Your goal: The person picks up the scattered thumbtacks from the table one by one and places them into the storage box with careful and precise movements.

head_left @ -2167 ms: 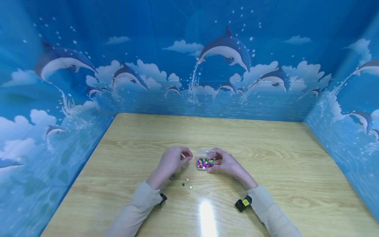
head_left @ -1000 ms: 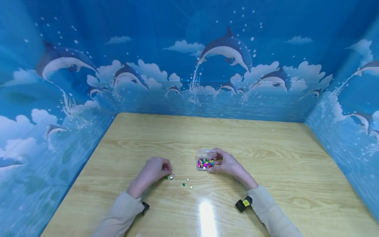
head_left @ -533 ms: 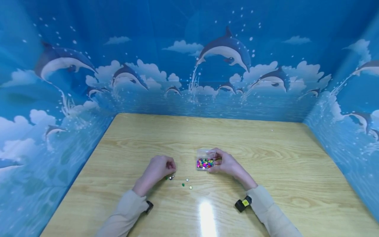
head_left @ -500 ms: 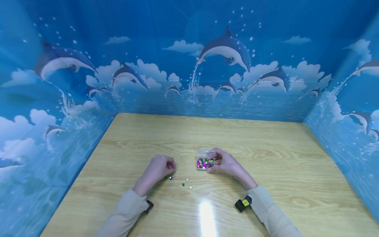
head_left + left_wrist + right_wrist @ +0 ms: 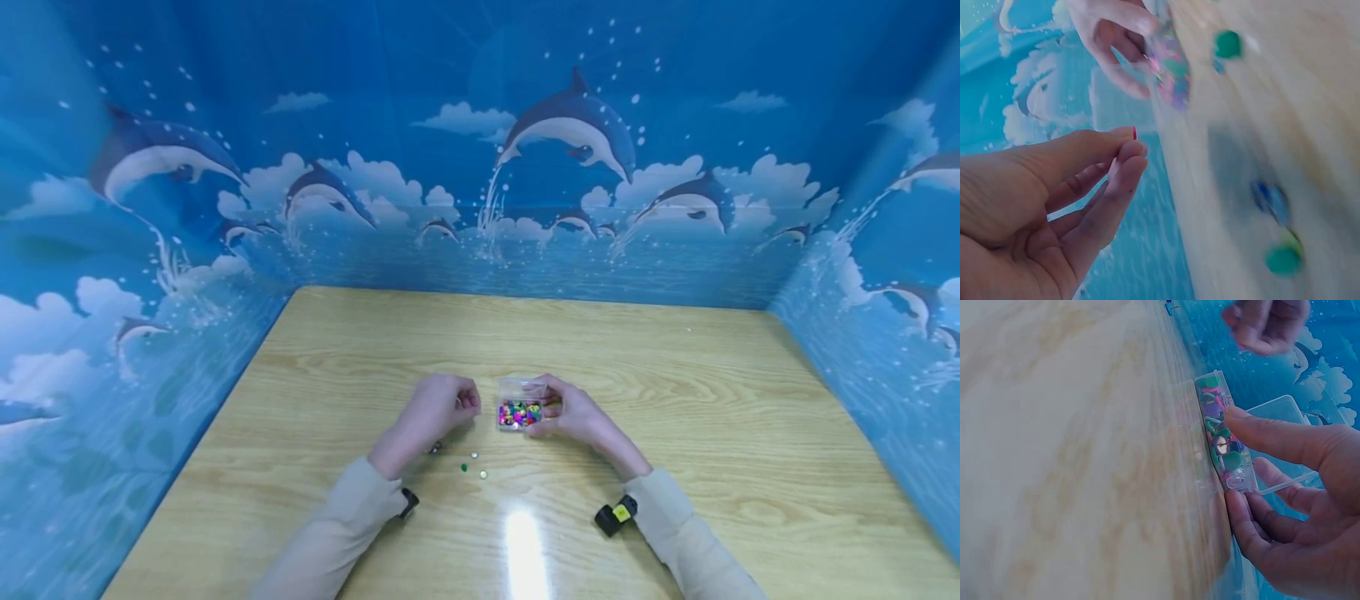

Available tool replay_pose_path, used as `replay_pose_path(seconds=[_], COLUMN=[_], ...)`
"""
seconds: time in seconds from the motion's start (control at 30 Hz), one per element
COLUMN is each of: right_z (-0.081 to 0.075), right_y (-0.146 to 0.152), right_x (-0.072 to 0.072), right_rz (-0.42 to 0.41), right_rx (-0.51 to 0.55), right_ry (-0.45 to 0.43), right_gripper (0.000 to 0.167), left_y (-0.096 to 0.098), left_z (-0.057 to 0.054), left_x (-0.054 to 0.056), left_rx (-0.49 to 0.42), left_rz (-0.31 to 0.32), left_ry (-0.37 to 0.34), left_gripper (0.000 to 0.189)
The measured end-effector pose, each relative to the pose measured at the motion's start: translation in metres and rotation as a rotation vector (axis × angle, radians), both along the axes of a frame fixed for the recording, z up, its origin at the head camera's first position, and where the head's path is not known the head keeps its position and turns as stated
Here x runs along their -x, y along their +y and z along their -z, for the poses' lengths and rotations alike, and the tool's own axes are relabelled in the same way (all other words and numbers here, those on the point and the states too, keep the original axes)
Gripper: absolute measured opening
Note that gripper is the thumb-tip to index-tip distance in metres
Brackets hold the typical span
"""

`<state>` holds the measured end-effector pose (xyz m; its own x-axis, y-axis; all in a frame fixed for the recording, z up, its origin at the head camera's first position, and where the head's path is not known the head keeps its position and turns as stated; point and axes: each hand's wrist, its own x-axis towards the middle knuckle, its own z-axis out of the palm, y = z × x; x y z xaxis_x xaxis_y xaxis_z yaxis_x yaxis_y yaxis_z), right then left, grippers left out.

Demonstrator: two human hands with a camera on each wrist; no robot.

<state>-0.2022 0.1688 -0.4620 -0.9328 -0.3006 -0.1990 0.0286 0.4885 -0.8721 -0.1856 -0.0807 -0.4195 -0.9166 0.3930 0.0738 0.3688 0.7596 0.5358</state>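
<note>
My left hand point(image 5: 441, 407) is raised over the table just left of a small clear plastic box point(image 5: 1240, 482). Between thumb and index fingertip it pinches a tiny thumbtack point(image 5: 1134, 132); only a pinkish-red edge shows. The box sits on the table with its clear lid point(image 5: 517, 387) tipped back, full of multicoloured thumbtacks point(image 5: 1232, 460). From the right side, my right hand point(image 5: 579, 414) grips the box, thumb on the near side and fingers toward the lid. Loose on the table lie a green thumbtack point(image 5: 464, 467), a silver one point(image 5: 475, 455) and a pale one point(image 5: 483, 475).
More loose thumbtacks point(image 5: 436, 447) lie beside my left wrist, partly hidden by it. The wood-grain table point(image 5: 637, 350) is bordered at the back and sides by a blue dolphin curtain point(image 5: 420, 125). A bright light reflection point(image 5: 527, 554) falls near the front.
My left hand goes from beside the box to the loose thumbtacks on the left, then back right toward the box with one pinched. The right hand and box stay put.
</note>
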Motion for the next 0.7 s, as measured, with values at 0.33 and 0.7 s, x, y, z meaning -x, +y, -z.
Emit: replay_pose_path(seconds=[0.33, 0.7], right_z=[0.001, 0.000], right_y=[0.001, 0.001], right_x=[0.000, 0.000], right_rz=[-0.011, 0.001], right_rx=[0.020, 0.013], right_ry=[-0.014, 0.004], right_gripper=[0.070, 0.070], left_y=[0.034, 0.014], left_z=[-0.001, -0.001], left_x=[0.009, 0.007], left_rx=[-0.104, -0.082], left_rz=[0.093, -0.021], left_ry=[-0.007, -0.030], left_gripper=[0.008, 0.008])
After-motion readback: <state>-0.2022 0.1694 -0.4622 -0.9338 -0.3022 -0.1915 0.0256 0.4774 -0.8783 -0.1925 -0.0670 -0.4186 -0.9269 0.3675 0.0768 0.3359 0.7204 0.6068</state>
